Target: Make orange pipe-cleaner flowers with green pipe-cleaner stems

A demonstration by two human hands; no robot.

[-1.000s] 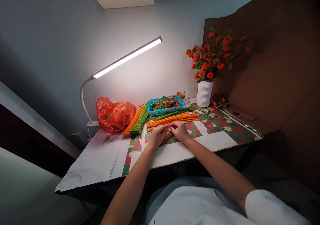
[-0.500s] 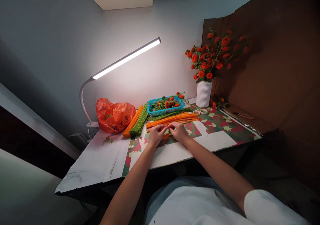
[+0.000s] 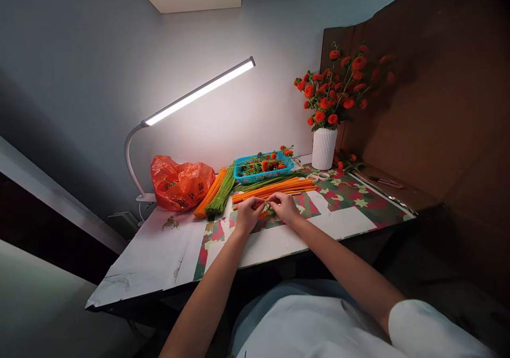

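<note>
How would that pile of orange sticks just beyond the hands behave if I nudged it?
The orange sticks would probably slide or spread apart, since no band shows around them. Each looks thin, so likely light to lift. They lie nearly straight, which suggests they may hold their shape rather than flop.

To the left of my left hand point(image 3: 249, 215), beyond the stem bundles point(image 3: 217, 192), I see dark printed characters point(image 3: 192, 196) on the crumpled orange plastic bag point(image 3: 181, 175). They look Chinese, but the creases bend them and I can't read them surely.
</note>
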